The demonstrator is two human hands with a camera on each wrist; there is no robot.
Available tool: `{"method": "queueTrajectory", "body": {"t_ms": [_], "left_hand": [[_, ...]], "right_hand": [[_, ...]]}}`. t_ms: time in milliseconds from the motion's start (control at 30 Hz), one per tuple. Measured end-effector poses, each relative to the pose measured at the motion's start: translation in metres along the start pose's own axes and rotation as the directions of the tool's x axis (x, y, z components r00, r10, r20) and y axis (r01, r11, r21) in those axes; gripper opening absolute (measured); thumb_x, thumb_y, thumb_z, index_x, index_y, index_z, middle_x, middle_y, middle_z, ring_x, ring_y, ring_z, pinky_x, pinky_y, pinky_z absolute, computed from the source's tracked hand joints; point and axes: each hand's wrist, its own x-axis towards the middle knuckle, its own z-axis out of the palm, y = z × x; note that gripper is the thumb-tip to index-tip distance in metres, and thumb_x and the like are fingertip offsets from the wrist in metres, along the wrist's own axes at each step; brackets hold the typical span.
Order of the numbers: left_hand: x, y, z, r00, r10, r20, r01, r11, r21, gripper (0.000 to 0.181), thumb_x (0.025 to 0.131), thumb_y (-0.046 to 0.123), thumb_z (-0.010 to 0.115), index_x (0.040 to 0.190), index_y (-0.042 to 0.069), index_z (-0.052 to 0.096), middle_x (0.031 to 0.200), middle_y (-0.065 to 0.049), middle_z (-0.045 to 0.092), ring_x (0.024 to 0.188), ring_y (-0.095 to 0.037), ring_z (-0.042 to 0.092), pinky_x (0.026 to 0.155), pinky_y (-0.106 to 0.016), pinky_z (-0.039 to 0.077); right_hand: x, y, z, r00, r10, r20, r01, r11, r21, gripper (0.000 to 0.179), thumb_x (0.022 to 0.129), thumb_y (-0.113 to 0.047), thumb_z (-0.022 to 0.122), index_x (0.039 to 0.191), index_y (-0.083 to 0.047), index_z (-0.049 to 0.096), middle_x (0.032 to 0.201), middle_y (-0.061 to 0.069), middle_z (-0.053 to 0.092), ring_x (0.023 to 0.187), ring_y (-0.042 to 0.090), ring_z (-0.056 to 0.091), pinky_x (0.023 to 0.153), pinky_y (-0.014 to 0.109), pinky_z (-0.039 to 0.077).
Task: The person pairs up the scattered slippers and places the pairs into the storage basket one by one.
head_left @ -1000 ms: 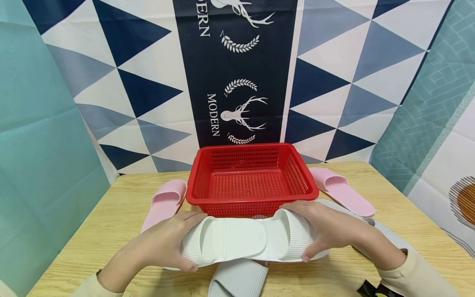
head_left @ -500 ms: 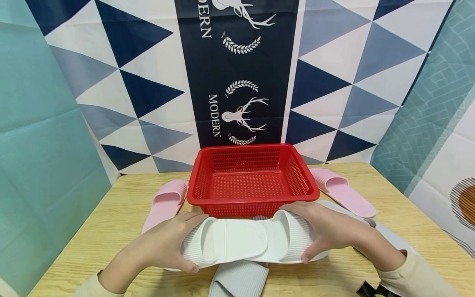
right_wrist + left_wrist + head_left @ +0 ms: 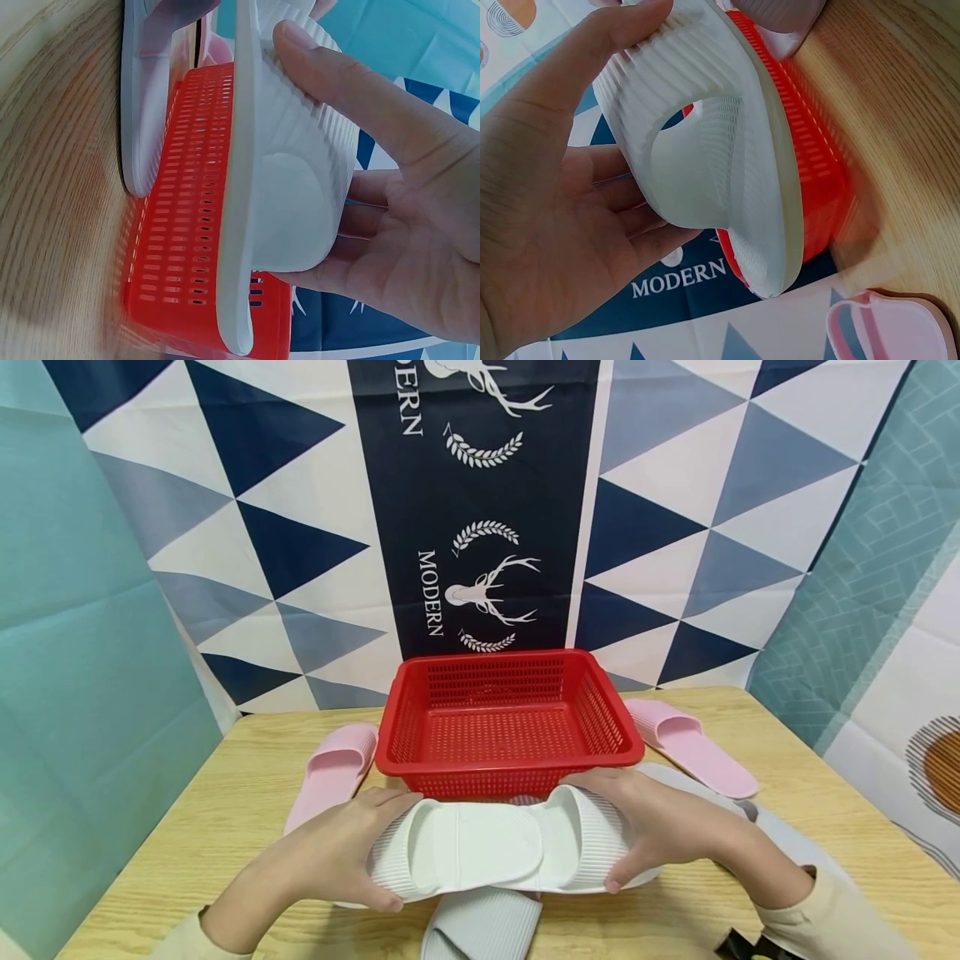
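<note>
Two white slippers are held level above the table, heel to heel in one line. My left hand grips the left white slipper by its ribbed strap, thumb on the near side and fingers on the far side. In the same manner my right hand holds the right white slipper around its strap. The left one's heel overlaps the right one's heel. Below them a grey slipper lies on the table, partly hidden. Both wrist views show the thumbs pressing on the straps.
Behind the hands stands a red plastic basket with nothing inside. One pink slipper lies left of it, another pink slipper right. A further grey slipper is partly behind my right forearm. A patterned cloth hangs behind the wooden table.
</note>
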Motion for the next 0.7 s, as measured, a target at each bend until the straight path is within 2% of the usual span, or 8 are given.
{"method": "queueTrajectory", "body": {"t_ms": [433, 700], "left_hand": [[0.0019, 0.0019, 0.0002, 1.0, 0.007, -0.006, -0.007, 1.0, -0.009, 0.092, 0.057, 0.039, 0.088, 0.135, 0.01, 0.05, 0.137, -0.003, 0.052, 0.12, -0.017, 0.052, 0.093, -0.038, 0.053], [0.0036, 0.0019, 0.0004, 1.0, 0.025, -0.012, -0.025, 1.0, 0.001, 0.092, 0.056, 0.039, 0.088, 0.134, 0.01, 0.05, 0.134, -0.001, 0.053, 0.116, -0.014, 0.052, 0.091, -0.035, 0.053]], "right_hand": [[0.0039, 0.0015, 0.0008, 1.0, 0.003, 0.002, -0.003, 1.0, 0.014, 0.099, 0.055, -0.059, 0.085, 0.138, -0.022, 0.046, 0.131, -0.011, 0.056, 0.116, 0.009, 0.053, 0.099, 0.038, 0.049], [0.0033, 0.0019, 0.001, 1.0, -0.008, -0.005, 0.008, 1.0, 0.017, 0.098, 0.055, -0.058, 0.086, 0.137, -0.021, 0.046, 0.129, -0.012, 0.056, 0.114, 0.008, 0.053, 0.098, 0.036, 0.049]]}}
